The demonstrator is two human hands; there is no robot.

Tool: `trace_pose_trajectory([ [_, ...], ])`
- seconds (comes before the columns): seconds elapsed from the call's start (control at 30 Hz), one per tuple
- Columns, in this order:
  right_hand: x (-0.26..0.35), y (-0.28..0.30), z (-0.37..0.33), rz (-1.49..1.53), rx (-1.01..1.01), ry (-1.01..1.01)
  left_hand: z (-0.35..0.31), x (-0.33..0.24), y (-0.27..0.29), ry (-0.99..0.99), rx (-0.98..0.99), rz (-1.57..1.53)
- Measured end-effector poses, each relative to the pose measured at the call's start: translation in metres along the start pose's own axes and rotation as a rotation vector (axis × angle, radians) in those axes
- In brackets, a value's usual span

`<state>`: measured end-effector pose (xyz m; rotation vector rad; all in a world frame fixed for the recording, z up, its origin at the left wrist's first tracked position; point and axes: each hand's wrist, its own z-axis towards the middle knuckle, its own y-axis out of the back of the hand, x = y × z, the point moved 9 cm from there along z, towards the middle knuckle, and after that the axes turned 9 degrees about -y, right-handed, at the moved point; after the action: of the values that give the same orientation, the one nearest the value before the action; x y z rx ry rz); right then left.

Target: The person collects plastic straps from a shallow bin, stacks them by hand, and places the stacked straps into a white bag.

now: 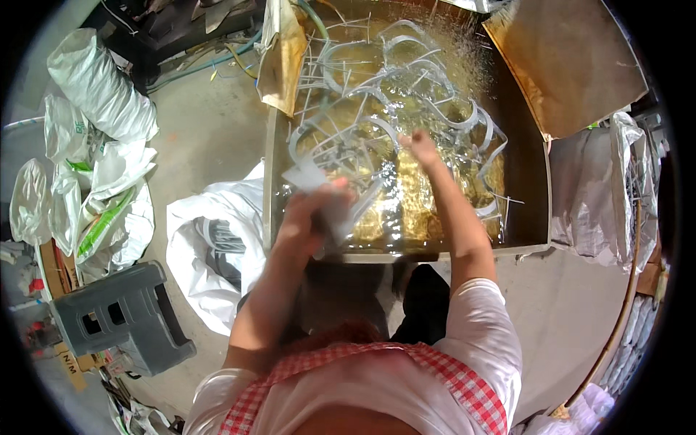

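Note:
A metal-rimmed tank [270, 167] of water stands in front of me. Pale grey curved plastic strips [417, 72] with thin sprue rods float and tangle across it. My left hand [319, 206] is over the tank's near left part, closed round a bunch of grey plastic pieces [337, 221]; motion blurs both. Farther in and to the right, my right hand [422, 148] is at the water among the strips. Its fingers are drawn together, and I cannot make out what is in them.
Left of the tank, an open white sack [210, 196] holds stacked grey curved pieces [221, 235]. A grey plastic step stool [119, 315] and stuffed white bags [101, 87] are farther left. Brown sheets [573, 65] flank the tank's far corners. Water splashes [464, 43] at the back.

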<state>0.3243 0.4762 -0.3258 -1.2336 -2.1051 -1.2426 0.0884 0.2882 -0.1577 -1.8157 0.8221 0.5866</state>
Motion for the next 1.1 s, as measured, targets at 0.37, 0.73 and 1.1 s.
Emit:
trace_pose_trajectory([
  [0.37,0.006,-0.045,-0.048,0.671,0.086,0.053,0.014,-0.011,-0.002,-0.220,0.110,0.017],
  [0.73,0.149,0.021,-0.220,-0.416,0.085,1.055,0.012,-0.021,-0.014,-0.355,0.010,0.616],
  [1.1,0.158,-0.036,-0.179,-0.130,0.473,0.743,-0.005,0.006,-0.035,0.067,0.485,0.634],
])
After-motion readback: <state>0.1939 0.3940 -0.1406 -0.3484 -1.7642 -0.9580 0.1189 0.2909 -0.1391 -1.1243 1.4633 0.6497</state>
